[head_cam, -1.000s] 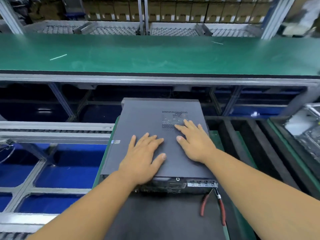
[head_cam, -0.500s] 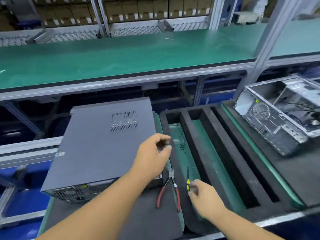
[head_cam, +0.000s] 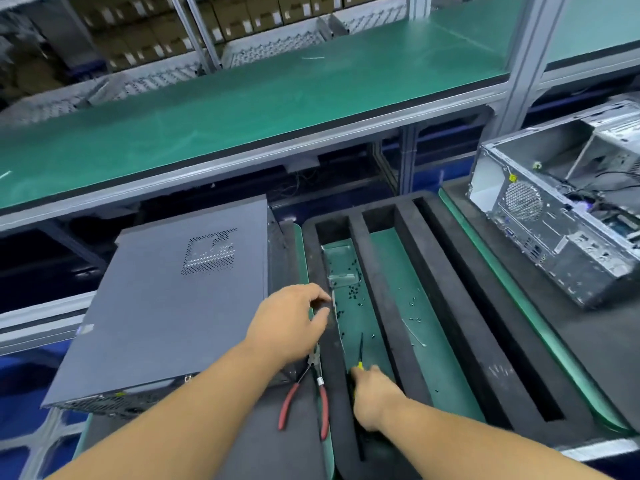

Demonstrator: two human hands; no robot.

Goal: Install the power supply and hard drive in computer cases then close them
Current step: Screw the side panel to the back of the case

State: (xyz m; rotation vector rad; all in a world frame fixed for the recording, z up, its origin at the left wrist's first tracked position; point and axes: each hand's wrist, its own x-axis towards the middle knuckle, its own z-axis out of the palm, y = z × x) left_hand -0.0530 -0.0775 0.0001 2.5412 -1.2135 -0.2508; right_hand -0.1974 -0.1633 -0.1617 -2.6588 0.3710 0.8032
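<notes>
The closed computer case [head_cam: 166, 306] lies flat on a dark mat at lower left of the frame, grey side panel up, with a perforated vent patch near its far right corner. A second, open computer case [head_cam: 554, 230] stands at the right edge on a separate dark mat, bare metal interior and cables exposed; what is fitted inside it cannot be made out.

Between the two cases sits a black foam tray [head_cam: 391, 289] with long parallel channels running away from the viewer. The two left channels have green floors. Small black screws [head_cam: 353, 292] lie scattered in the leftmost channel, near a clear plastic piece at its far end.

The left hand [head_cam: 291, 323] hovers at centre frame over the near right edge of the closed case, fingers curled with thumb and forefinger close together; whether anything is pinched between them cannot be told. The right hand [head_cam: 374, 393], at lower centre, grips the handle of a screwdriver [head_cam: 361, 351] whose dark shaft points up the leftmost channel. Red-handled pliers [head_cam: 311, 386] lie on the mat between the hands.

Behind, a green conveyor counter [head_cam: 277, 98] crosses the upper frame on an aluminium frame. Shelving with rows of cardboard boxes fills the top.
</notes>
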